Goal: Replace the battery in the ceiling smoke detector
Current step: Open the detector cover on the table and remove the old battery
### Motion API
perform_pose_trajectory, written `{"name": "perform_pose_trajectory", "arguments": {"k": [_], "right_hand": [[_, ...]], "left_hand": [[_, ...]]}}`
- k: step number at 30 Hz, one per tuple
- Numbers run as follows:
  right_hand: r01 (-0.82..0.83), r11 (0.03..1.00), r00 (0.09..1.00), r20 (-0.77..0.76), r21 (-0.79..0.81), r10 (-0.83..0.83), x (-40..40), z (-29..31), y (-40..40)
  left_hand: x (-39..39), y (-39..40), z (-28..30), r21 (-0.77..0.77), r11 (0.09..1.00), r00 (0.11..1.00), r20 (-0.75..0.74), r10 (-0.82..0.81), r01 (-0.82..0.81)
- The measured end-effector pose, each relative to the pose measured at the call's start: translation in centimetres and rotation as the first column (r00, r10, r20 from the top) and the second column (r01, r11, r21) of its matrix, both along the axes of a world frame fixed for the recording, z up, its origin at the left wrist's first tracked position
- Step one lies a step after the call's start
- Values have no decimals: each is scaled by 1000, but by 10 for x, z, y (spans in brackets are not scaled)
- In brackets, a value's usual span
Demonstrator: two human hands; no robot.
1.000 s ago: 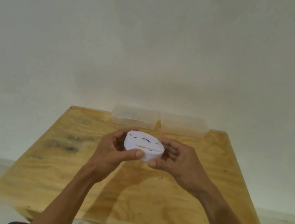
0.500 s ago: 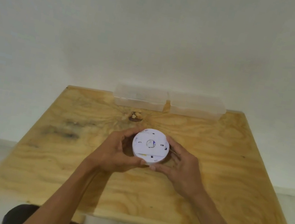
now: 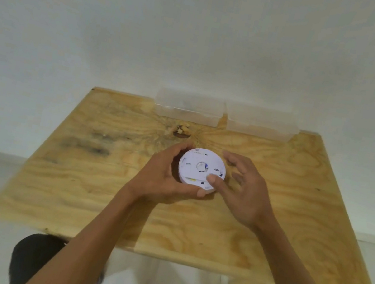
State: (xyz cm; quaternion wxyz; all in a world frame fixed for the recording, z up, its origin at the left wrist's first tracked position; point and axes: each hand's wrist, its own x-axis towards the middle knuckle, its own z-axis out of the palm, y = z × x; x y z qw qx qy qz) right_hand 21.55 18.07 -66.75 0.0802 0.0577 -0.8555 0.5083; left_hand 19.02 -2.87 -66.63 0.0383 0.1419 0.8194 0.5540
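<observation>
Pale plywood tabletop [image 3: 270, 206], white wall behind. Left hand [image 3: 162, 177]: fingers curled around round white plastic smoke detector [image 3: 202, 167], gripping its rim. Right hand [image 3: 243, 189]: fingers spread loosely apart, thumb resting on detector's near right edge.

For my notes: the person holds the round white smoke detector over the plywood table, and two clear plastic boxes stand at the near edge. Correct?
Not quite. The head view shows the two clear plastic boxes at the plywood table's far edge, by the wall. The hands do hold the round white smoke detector over it.
</observation>
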Motion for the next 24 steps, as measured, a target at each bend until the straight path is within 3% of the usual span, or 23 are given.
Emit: {"name": "perform_pose_trajectory", "arguments": {"k": [3,6,10,24], "right_hand": [[-99,939,994,-6,330,106,-16,14,-3],[-205,849,978,59,488,202,-29,24,-5],[-259,791,964,102,554,244,-36,28,-4],[-402,734,910,146,547,389,-48,33,2]], "left_hand": [[2,7,0,-2,1000,1000,-7,13,-13],[4,10,0,1,999,999,-3,36,-36],[2,10,-3,-20,998,998,3,57,-57],[-2,10,-4,-24,999,1000,-2,31,-31]]}}
